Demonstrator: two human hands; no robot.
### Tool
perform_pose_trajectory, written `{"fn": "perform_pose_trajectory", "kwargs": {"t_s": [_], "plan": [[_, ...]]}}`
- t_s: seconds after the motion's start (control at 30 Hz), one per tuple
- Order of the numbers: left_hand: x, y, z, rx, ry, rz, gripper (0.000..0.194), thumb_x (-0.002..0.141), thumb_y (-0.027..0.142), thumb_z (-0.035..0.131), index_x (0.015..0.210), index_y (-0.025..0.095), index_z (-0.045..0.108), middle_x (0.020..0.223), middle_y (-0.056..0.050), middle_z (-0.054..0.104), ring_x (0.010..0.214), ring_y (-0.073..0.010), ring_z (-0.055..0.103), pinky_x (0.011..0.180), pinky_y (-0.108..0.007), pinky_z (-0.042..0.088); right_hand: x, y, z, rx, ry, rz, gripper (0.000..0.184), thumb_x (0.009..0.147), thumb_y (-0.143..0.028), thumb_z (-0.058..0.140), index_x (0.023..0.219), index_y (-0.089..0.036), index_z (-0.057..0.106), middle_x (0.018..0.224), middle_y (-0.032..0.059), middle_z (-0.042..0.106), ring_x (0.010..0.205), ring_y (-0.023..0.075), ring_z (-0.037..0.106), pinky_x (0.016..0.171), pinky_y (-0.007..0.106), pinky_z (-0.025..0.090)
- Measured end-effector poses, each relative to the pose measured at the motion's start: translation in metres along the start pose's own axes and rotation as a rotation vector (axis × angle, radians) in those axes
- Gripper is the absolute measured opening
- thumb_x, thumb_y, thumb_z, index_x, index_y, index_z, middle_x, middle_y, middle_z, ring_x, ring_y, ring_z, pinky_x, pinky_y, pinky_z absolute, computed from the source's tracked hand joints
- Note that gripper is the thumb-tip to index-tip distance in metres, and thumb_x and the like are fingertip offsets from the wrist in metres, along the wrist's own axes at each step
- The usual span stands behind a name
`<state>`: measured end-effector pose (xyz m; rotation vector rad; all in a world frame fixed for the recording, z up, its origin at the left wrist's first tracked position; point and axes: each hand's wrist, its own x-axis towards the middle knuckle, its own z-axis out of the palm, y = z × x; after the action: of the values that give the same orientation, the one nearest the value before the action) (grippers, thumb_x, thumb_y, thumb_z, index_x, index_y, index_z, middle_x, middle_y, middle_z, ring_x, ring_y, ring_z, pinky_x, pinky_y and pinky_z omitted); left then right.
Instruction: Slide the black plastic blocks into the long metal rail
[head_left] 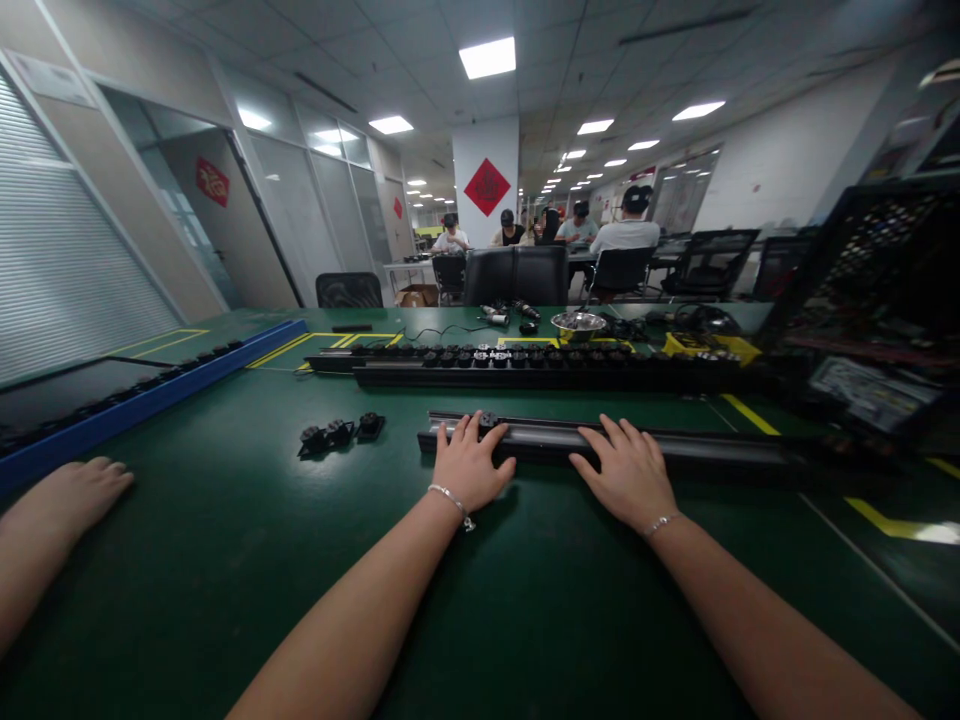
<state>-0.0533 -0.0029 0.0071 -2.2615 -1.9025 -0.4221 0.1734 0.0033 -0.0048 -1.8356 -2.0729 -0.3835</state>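
Note:
A long black channel-shaped rail (pixel 540 440) lies crosswise on the green table in front of me. My left hand (pixel 472 465) rests on its left part, fingers stretched out and apart. Just beyond those fingertips a small round black part (pixel 489 420) sits in the rail; whether the fingers touch it I cannot tell. Farther right, my right hand (pixel 626 470) lays spread fingers over the rail's near side. Both hands are open. Several loose black parts (pixel 337 434) lie on the table to the left of the rail.
Behind are more black rails (pixel 540 375) filled with round parts, a metal bowl (pixel 577 325) and a yellow tray (pixel 712 346). At left a co-worker's hand (pixel 79 500) lies near a blue rail (pixel 157 405). A dark rack (pixel 877 300) stands right. People sit farther back.

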Motion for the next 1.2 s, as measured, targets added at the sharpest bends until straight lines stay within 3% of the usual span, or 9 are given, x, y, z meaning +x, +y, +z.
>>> {"fn": "perform_pose_trajectory", "kwargs": {"t_s": [0.3,0.67,0.93,1.2], "plan": [[0.000,-0.006,0.001,-0.006,0.056,-0.043,0.047,0.090,0.053,0.022,0.128,0.041,0.046,0.141,-0.004,0.042,0.132,-0.0264,0.032,0.106,-0.057,0.017,0.000,-0.001,-0.003,-0.005,-0.018,0.000,0.048,0.087,-0.050,0.038,0.123,-0.025,0.056,0.138,0.0102,0.046,0.129,0.0300,0.035,0.104,0.048,0.026],[0.006,-0.018,-0.001,-0.020,0.067,-0.115,0.043,0.091,0.050,0.024,0.120,0.044,0.055,0.137,-0.002,0.049,0.129,-0.0277,0.036,0.105,-0.061,0.015,0.000,-0.001,-0.004,-0.011,-0.029,0.001,0.047,0.087,-0.050,0.039,0.123,-0.024,0.057,0.138,0.0101,0.045,0.129,0.0299,0.035,0.104,0.048,0.026],[0.010,-0.027,0.002,-0.022,0.107,-0.157,0.040,0.091,0.048,0.028,0.113,0.042,0.062,0.132,-0.002,0.054,0.126,-0.0267,0.041,0.104,-0.054,0.025,0.000,-0.001,-0.006,0.000,-0.036,0.001,0.045,0.086,-0.050,0.040,0.120,-0.027,0.058,0.138,0.0085,0.045,0.129,0.0294,0.035,0.105,0.047,0.025],[0.012,-0.030,0.002,-0.048,0.113,-0.189,0.036,0.090,0.047,0.034,0.108,0.044,0.064,0.130,-0.001,0.055,0.125,-0.0264,0.042,0.104,-0.059,0.020,0.000,0.000,-0.004,0.012,-0.032,0.005,0.045,0.086,-0.050,0.041,0.120,-0.027,0.058,0.138,0.0088,0.045,0.129,0.0295,0.035,0.105,0.047,0.025]]}}
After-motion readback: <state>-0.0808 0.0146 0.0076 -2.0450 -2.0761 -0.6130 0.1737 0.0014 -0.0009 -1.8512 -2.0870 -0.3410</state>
